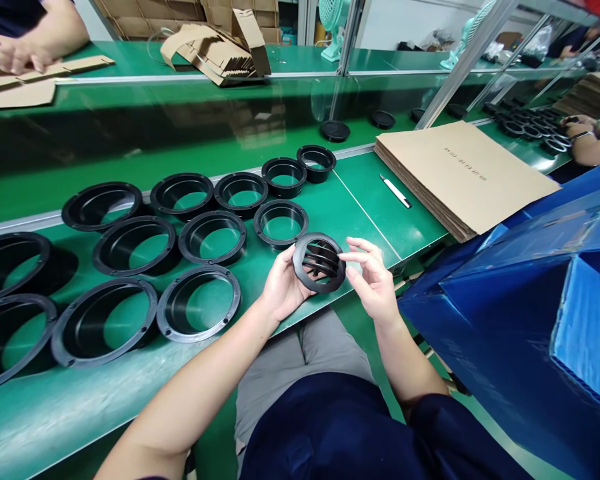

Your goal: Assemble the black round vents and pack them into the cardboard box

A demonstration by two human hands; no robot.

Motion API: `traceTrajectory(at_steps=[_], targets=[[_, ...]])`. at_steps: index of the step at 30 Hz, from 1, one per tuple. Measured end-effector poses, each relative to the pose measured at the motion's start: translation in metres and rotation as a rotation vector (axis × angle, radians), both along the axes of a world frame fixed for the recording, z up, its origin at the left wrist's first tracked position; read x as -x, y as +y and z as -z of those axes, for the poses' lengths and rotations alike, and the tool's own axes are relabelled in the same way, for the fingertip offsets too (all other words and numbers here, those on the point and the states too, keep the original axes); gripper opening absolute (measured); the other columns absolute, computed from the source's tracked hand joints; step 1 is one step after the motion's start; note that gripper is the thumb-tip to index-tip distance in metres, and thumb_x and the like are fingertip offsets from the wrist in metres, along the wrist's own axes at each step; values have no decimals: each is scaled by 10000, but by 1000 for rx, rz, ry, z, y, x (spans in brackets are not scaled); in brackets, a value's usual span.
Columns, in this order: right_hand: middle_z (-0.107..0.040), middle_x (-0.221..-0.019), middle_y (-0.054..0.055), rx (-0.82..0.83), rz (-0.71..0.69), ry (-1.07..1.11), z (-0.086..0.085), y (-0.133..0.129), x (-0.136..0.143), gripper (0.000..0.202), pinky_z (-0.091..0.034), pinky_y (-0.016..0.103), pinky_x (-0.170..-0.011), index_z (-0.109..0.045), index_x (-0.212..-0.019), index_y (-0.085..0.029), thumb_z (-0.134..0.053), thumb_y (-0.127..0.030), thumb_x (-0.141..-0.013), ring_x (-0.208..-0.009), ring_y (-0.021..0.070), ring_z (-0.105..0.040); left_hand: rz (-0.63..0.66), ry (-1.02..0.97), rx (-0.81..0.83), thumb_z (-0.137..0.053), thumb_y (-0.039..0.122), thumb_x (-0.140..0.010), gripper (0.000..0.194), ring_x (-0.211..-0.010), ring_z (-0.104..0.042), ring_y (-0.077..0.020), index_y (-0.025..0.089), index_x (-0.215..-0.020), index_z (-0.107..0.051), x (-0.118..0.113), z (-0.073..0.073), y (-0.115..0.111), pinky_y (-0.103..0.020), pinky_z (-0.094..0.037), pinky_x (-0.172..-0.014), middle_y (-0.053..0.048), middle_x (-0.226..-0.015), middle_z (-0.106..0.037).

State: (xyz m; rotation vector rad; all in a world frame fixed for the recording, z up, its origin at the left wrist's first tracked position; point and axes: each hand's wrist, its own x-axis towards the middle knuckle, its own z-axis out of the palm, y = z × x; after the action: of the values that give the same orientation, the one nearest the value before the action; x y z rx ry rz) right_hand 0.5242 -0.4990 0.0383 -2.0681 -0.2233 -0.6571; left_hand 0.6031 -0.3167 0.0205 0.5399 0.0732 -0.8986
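Head view: we count one louvred black vent [325,259] above the table [350,213] edge, the fingers of our left hand [281,288] clamped on its rim, those of our right hand [375,283] apart at its opposite side. On the table we count twelve black rings [180,301], one pen [396,191].

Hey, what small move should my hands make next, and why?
I'd probably close the right hand gently on the right edge of the black slatted ring to steady it: the left hand holds it from the left, while the right is loosely open with a fingertip at the rim.
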Motion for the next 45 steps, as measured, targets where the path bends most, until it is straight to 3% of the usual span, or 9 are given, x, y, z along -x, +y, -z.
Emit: traceTrajectory(at_steps=[6, 10, 15, 20, 22, 25, 30, 38, 45], targets=[[-500, -1532, 98, 192, 65, 23, 7, 1, -3, 476, -458, 556, -1175, -668, -1391, -278, -314, -451, -1124, -1433, 296, -452, 18, 32, 82, -440, 520, -995, 557, -1119, -709, -334, 96, -1233, -711, 0, 0, 0, -475, -569, -987, -182, -1214, -740], [-480, -1569, 53, 424, 2, -126, 18, 3, -4, 402, -371, 627, -1225, -698, -1369, -341, -451, -487, -1087, -1468, 346, -374, -85, 103, 41, -430, 487, -1008, 484, -979, -734, -258, 138, -1061, -761, -1, -4, -3, -375, -594, -905, -117, -1068, -781], [-455, -1594, 84, 575, -82, -213, 27, 1, -7, 467, -343, 645, -1236, -563, -1509, -328, -532, -477, -1068, -1480, 353, -365, -115, 103, 19, -384, 470, -1039, 518, -990, -725, -214, 125, -1105, -765, -1, -7, -5, -318, -588, -911, -96, -1094, -786], [-90, -1731, 174, 551, -103, -34, 22, 0, -17, 981, -289, 728, -1212, -309, -1652, -250, -675, -745, -889, -1568, 462, -158, -72, 111, 7, -351, 506, -1054, 571, -999, -736, -235, 115, -1115, -763, 1, -3, -6, -359, -592, -938, -119, -1098, -788], [-53, -1731, 196, 537, -124, 25, 20, 2, -21, 1094, -289, 740, -1201, -243, -1671, -238, -699, -785, -840, -1571, 471, -133, -88, 123, -2, -349, 505, -1057, 571, -993, -740, -235, 115, -1109, -762, 1, -2, -5, -362, -594, -937, -123, -1093, -789], [-102, -1723, 201, 497, -150, 26, 20, 5, -24, 1015, -311, 726, -1194, -298, -1653, -227, -636, -792, -881, -1557, 460, -183, -118, 129, 3, -378, 493, -1054, 531, -977, -742, -225, 127, -1113, -757, 0, -2, -4, -350, -598, -917, -111, -1082, -792], [-277, -1684, 106, 452, 13, -22, 20, 3, -21, 504, -279, 675, -1233, -563, -1496, -285, -401, -539, -1092, -1533, 379, -260, -75, 151, 27, -405, 506, -1045, 511, -915, -739, -223, 141, -1100, -757, 1, -5, -4, -333, -604, -828, -91, -1033, -793], [-468, -1583, 77, 286, -19, 112, 14, 5, -23, 600, -311, 580, -1256, -707, -1297, -262, -269, -621, -1101, -1501, 314, -345, -58, 136, 11, -375, 529, -1037, 550, -943, -728, -273, 126, -1104, -743, 4, -2, -6, -440, -589, -932, -132, -1037, -772], [-495, -1557, 98, 155, -60, 172, 17, 4, -25, 653, -332, 544, -1252, -718, -1305, -235, -243, -635, -1103, -1477, 296, -391, -40, 122, 12, -390, 567, -1026, 555, -894, -732, -273, 140, -1152, -721, 0, 5, -6, -449, -591, -913, -132, -1048, -752]])
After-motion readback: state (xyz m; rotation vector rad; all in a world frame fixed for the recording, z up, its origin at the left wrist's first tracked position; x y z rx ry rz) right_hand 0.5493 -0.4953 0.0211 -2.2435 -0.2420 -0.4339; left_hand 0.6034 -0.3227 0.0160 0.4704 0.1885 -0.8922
